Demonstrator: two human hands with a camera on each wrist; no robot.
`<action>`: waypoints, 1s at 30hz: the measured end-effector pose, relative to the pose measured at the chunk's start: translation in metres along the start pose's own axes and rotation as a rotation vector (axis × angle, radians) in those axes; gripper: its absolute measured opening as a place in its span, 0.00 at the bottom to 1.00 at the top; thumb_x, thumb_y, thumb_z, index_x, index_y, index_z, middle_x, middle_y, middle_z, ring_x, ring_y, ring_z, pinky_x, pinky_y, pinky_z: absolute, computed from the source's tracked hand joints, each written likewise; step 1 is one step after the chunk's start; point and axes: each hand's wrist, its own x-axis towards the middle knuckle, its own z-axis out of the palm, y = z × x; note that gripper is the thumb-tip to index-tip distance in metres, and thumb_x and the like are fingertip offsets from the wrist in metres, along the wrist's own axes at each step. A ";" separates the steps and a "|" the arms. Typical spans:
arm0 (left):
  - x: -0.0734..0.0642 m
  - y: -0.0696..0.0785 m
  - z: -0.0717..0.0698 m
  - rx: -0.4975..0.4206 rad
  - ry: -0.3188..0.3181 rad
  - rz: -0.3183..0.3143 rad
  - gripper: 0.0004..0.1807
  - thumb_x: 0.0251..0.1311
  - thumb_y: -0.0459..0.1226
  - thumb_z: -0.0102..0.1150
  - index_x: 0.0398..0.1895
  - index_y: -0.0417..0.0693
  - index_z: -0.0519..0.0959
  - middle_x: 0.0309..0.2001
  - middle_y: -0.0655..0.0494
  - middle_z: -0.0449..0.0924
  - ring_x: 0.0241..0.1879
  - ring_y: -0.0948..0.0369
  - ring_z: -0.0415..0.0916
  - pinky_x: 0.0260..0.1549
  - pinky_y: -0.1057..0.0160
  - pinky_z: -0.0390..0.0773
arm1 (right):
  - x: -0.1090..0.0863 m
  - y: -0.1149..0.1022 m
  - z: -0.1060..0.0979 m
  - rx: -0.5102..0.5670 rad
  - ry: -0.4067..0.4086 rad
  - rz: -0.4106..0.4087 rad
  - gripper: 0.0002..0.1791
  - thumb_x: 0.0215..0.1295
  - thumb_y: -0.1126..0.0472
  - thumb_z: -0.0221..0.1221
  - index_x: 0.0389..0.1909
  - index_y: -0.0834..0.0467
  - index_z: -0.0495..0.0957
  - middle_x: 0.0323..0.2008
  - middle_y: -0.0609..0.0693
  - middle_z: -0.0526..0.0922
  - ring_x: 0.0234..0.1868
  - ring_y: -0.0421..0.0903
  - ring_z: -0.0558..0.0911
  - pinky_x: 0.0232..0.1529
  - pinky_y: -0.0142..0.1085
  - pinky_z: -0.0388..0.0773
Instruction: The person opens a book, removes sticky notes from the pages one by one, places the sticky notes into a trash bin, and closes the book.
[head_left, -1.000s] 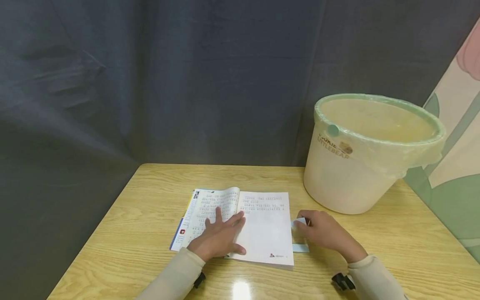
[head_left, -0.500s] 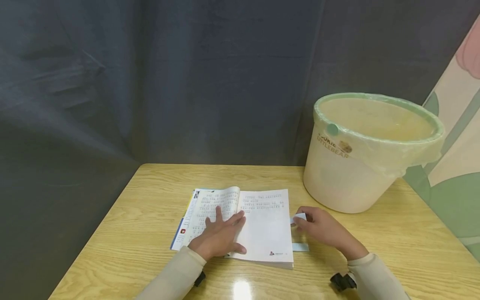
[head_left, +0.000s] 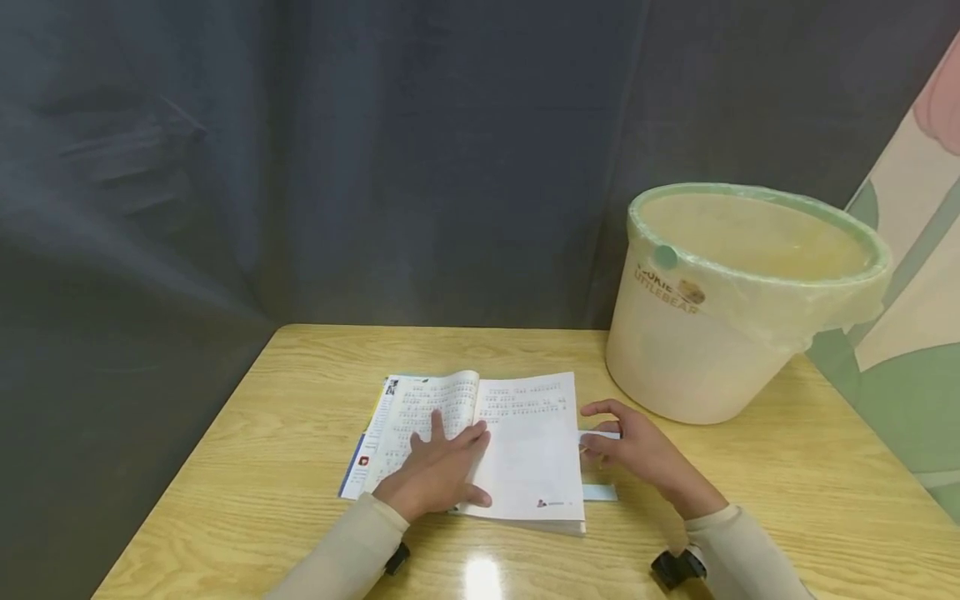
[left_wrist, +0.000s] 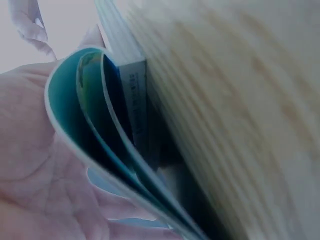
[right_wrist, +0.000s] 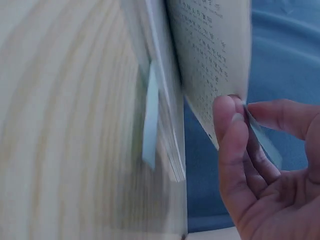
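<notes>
An open printed book [head_left: 528,467] lies on the wooden table, left pages bulging up near the spine. Across its left page and spine my left hand [head_left: 433,471] rests with spread fingers; in the left wrist view, the palm [left_wrist: 35,135] lies against curved pages. Two light blue paper strips stick out from the book's right edge. My right hand [head_left: 637,446] is at the upper strip [right_wrist: 265,142], which runs between its fingers beside a lifted page [right_wrist: 210,50]. The lower strip [head_left: 600,492] lies apart from the hand, against the lower pages.
A large cream bin [head_left: 675,358] with a green rim and a plastic liner stands at the table's right rear. A dark curtain [head_left: 450,167] hangs behind the table [head_left: 262,467]. At the far right is a painted wall [head_left: 915,275].
My right hand has shifted slightly left and its index finger has straightened out from its earlier curl. The book's right edge has risen slightly. The left hand stays in place.
</notes>
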 end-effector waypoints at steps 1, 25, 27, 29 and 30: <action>-0.001 0.000 0.000 -0.010 -0.002 -0.001 0.49 0.51 0.62 0.66 0.75 0.54 0.64 0.78 0.60 0.57 0.71 0.22 0.44 0.58 0.21 0.61 | 0.000 -0.001 0.000 0.017 -0.005 0.002 0.29 0.66 0.62 0.62 0.64 0.68 0.66 0.39 0.58 0.88 0.37 0.48 0.87 0.36 0.36 0.83; -0.007 0.006 -0.009 -0.203 0.102 -0.049 0.41 0.56 0.61 0.64 0.70 0.51 0.71 0.76 0.51 0.57 0.73 0.36 0.53 0.61 0.26 0.62 | 0.000 -0.041 0.014 0.202 -0.104 0.025 0.16 0.75 0.55 0.53 0.49 0.65 0.74 0.40 0.49 0.80 0.41 0.43 0.83 0.39 0.34 0.81; -0.006 0.000 -0.012 -0.251 0.133 -0.065 0.37 0.64 0.60 0.57 0.70 0.51 0.70 0.74 0.52 0.61 0.71 0.41 0.59 0.62 0.30 0.65 | 0.004 -0.050 0.021 0.206 -0.121 0.008 0.15 0.74 0.54 0.53 0.46 0.64 0.75 0.38 0.48 0.80 0.40 0.43 0.84 0.38 0.34 0.81; -0.007 -0.006 -0.013 -0.298 0.145 -0.086 0.32 0.71 0.58 0.46 0.71 0.51 0.70 0.73 0.54 0.64 0.71 0.44 0.62 0.63 0.32 0.65 | 0.009 -0.059 0.029 0.212 -0.140 -0.013 0.14 0.74 0.54 0.54 0.43 0.63 0.75 0.37 0.48 0.81 0.39 0.43 0.84 0.37 0.34 0.81; -0.007 -0.008 -0.014 -0.319 0.148 -0.093 0.31 0.74 0.57 0.41 0.71 0.50 0.69 0.72 0.54 0.66 0.71 0.44 0.63 0.64 0.33 0.65 | 0.012 -0.064 0.033 0.217 -0.148 -0.020 0.14 0.74 0.54 0.54 0.41 0.63 0.75 0.36 0.48 0.81 0.39 0.43 0.84 0.37 0.34 0.81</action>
